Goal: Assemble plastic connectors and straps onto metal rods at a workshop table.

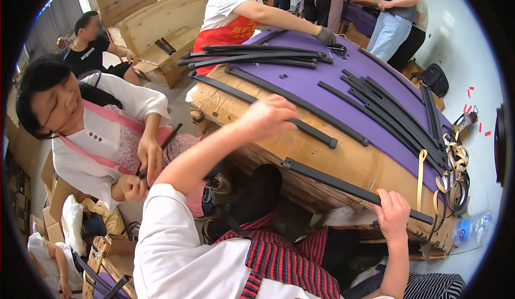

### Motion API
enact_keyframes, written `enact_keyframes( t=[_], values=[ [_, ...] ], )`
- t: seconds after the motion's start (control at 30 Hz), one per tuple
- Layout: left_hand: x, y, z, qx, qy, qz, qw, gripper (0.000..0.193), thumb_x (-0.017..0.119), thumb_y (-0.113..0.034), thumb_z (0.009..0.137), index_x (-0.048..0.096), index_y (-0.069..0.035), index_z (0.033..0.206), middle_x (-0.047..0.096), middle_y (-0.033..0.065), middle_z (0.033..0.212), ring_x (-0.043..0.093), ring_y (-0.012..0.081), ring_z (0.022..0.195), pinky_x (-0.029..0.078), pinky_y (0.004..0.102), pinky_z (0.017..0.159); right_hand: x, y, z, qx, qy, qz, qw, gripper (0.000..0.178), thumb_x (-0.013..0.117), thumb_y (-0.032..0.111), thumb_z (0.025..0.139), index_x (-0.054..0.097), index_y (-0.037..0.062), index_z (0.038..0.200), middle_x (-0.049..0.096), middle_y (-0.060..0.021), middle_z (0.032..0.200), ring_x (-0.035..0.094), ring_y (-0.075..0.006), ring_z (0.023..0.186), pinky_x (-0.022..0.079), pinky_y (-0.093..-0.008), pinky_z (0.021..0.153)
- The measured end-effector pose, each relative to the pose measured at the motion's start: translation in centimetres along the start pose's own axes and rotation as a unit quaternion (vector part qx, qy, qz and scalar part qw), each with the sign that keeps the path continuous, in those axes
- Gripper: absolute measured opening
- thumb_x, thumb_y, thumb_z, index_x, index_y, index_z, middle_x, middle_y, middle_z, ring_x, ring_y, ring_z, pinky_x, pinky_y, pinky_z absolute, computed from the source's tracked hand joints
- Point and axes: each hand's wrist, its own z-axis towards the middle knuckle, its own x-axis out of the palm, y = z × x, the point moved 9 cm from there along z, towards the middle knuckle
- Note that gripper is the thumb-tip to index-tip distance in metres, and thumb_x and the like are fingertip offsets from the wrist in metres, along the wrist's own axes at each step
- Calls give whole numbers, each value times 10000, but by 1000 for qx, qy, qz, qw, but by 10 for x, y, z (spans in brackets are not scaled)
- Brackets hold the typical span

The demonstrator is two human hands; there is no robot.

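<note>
My right hand (392, 216) is closed round a long black bar (332, 182), close to its right end, at the near edge of the cardboard-topped table (370, 162). The bar's other end has a square cap with a hole and points to the left. My left hand (268, 117), fingers curled, is over another black bar (314, 132) lying farther in; whatever is between those fingers, if anything, is hidden. Just beyond, a third black bar (300, 103) lies along the edge of the purple ribbed mat (300, 71).
Several black bars form a stack (257, 56) at the far left and another pile (383, 106) on the right. Beige straps (456, 159) hang at the right corner beside a plastic bottle (472, 228). A co-worker's gloved hand (325, 36) reaches small black parts (339, 49). Another person (107, 122) sits close on my left.
</note>
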Motion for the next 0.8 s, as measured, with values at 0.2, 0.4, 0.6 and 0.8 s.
enact_keyframes(
  t=[0.2,0.4,0.6,0.8],
  values=[
    [18,66,-18,-60,132,85,986,335,600,-212,773,567,-114,1093,570,67,985,504,252,985,401,360,862,14,-8,-13,60,34,16,997,402,715,240,617,550,52,932,467,-71,691,500,-251,652,404,-356,569],
    [37,59,9,31,118,49,991,302,593,-159,773,576,-64,1060,572,100,917,520,273,906,419,370,820,30,7,-5,66,53,114,990,374,676,295,673,561,53,934,492,-84,719,512,-270,683,419,-366,603],
    [61,36,36,48,64,82,993,304,626,-192,733,594,-84,1016,552,79,994,510,271,913,410,373,833,31,19,19,66,26,78,994,345,674,249,694,560,50,952,494,-89,754,504,-275,712,419,-370,633],
    [36,-47,29,58,-102,-52,992,290,649,-142,657,606,-92,939,572,95,974,547,273,893,459,367,782,54,17,31,78,9,112,991,325,674,207,702,557,44,958,492,-98,765,505,-283,720,416,-374,627]
  ],
)
